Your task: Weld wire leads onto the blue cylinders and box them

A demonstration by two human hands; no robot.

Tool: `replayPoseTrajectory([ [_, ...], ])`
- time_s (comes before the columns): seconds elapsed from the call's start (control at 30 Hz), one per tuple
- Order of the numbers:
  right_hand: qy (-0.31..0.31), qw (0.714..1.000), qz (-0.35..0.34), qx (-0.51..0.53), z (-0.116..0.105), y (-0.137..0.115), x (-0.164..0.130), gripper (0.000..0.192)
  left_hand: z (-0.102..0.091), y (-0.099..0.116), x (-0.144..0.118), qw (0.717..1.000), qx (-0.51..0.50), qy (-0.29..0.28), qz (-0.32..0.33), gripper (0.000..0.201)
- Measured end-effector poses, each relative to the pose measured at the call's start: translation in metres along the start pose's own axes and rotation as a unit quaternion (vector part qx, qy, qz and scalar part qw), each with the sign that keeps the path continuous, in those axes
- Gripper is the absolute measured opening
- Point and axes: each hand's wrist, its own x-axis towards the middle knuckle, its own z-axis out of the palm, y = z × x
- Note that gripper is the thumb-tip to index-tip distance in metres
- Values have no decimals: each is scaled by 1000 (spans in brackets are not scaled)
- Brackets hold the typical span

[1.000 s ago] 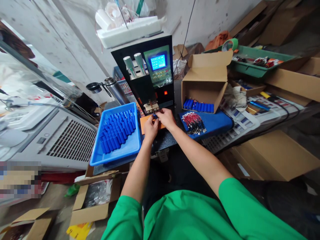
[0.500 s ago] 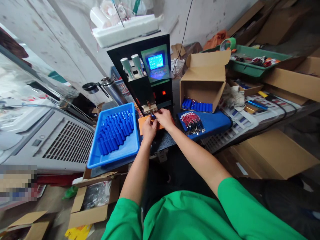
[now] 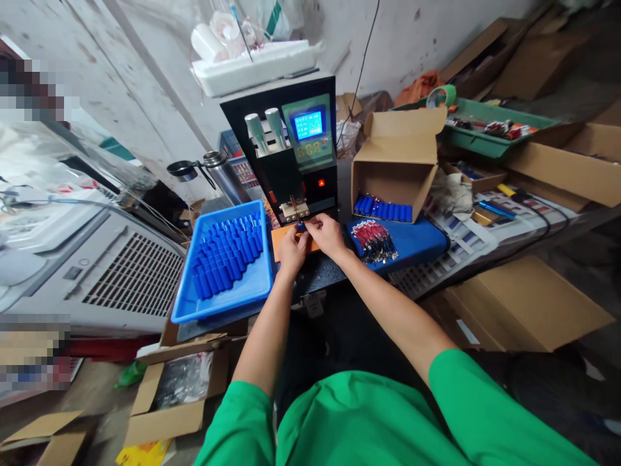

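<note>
Both my hands meet below the electrodes of a black spot welder (image 3: 310, 188) with a lit blue screen. My left hand (image 3: 292, 251) is closed, its fingertips on a small blue battery cell (image 3: 301, 227). From the other side my right hand (image 3: 328, 235) pinches at the same cell; fingers hide most of it, and a wire lead there is too small to make out. An orange pad (image 3: 278, 241) lies under the hands. To the left, a blue tray (image 3: 242, 299) holds rows of upright blue cells. A bundle of red and black wire leads (image 3: 372, 238) lies to the right.
An open cardboard box (image 3: 395, 175) with more blue cells stands on a blue support (image 3: 427, 236). A steel flask (image 3: 226, 178) is behind the tray. Farther right sits a green tray (image 3: 514, 142). Cardboard boxes (image 3: 167, 417) lie on the floor.
The view has shifted slightly, so the welder sits a little lower and further right. My right fingers have moved a little at the cell; both hands stay under the electrodes.
</note>
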Motion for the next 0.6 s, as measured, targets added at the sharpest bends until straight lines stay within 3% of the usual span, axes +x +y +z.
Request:
replayPoseTrajectory([
  [0.13, 47, 980, -114, -157, -21, -11, -12, 23, 1, -3, -1, 1000, 14, -1, 10, 25],
  [0.3, -16, 946, -210, -245, -31, -17, -13, 29, -1, -9, 0, 998, 6, -16, 66, 31],
  [0.43, -89, 933, -219, -272, -31, -17, -10, 24, -3, -11, 3, 993, -11, -37, 115, 33],
  [0.6, -50, 940, -188, -279, -45, -5, -5, 26, -4, -11, 5, 997, -15, -24, 72, 47],
])
